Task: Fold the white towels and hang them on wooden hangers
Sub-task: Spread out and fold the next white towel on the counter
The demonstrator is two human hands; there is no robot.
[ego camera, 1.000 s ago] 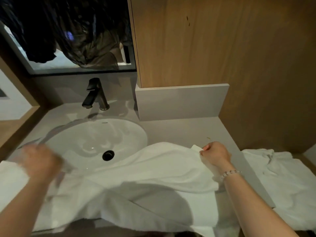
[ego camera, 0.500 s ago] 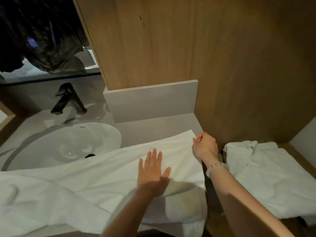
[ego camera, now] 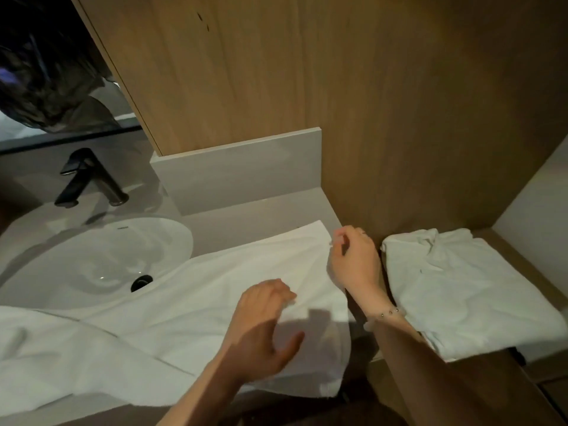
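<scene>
A large white towel (ego camera: 190, 305) lies spread over the grey counter (ego camera: 264, 216), covering the front of the sink and hanging over the counter's front edge. My left hand (ego camera: 264, 321) hovers low over the towel's right part with loosely bent fingers and the thumb spread, casting a shadow on the cloth. My right hand (ego camera: 353, 262) sits at the towel's right edge just below its far corner, fingers curled and pinching that edge; it is blurred. A second white towel (ego camera: 461, 287) lies crumpled on a lower wooden ledge to the right. No hanger is in view.
A white oval sink (ego camera: 101, 259) with a dark drain and a black faucet (ego camera: 89, 179) is at the left. A wooden panel (ego camera: 338, 87) rises behind the counter, with a low grey backsplash (ego camera: 239, 170). A mirror at the upper left reflects dark clothing.
My left hand swept in from the far left, lay flat on the towel, then lifted with bent fingers. My right hand slid from the towel's corner down its right edge. The view shifted right.
</scene>
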